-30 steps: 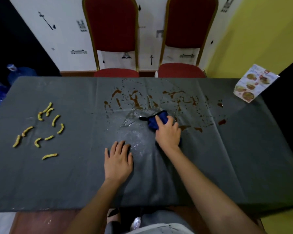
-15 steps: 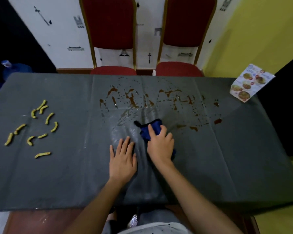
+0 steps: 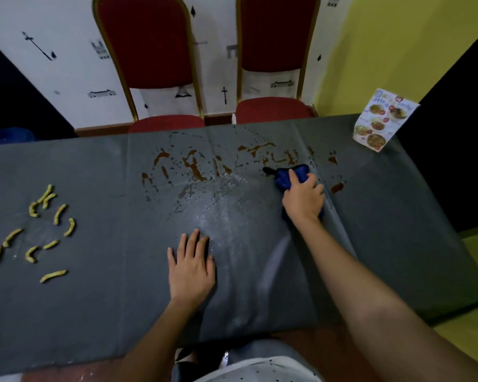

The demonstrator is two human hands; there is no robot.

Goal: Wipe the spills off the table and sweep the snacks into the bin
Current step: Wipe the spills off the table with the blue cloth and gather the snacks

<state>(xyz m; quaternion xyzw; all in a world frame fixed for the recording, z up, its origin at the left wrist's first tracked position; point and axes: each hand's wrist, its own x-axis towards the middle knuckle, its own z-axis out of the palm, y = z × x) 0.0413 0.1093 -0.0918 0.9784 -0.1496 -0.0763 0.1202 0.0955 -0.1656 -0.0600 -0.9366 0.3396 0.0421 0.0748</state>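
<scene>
A grey-covered table (image 3: 94,312) carries brown spills (image 3: 193,168) across its far middle and a wet smear nearer me. My right hand (image 3: 304,198) presses a blue cloth (image 3: 289,176) onto the spills at the right of the patch, fingers closed over it. My left hand (image 3: 191,267) lies flat on the cloth cover near the front middle, fingers apart, holding nothing. Several yellow curled snacks (image 3: 39,230) are scattered at the table's left. No bin is in view.
Two red chairs (image 3: 149,59) stand against the table's far edge. A printed food menu card (image 3: 381,122) sits at the far right corner. A blue bottle (image 3: 3,133) shows past the far left corner. Yellow floor lies to the right.
My right hand has pushed the blue cloth away from me and to the right, up into the spills. My left hand has stayed flat in place.
</scene>
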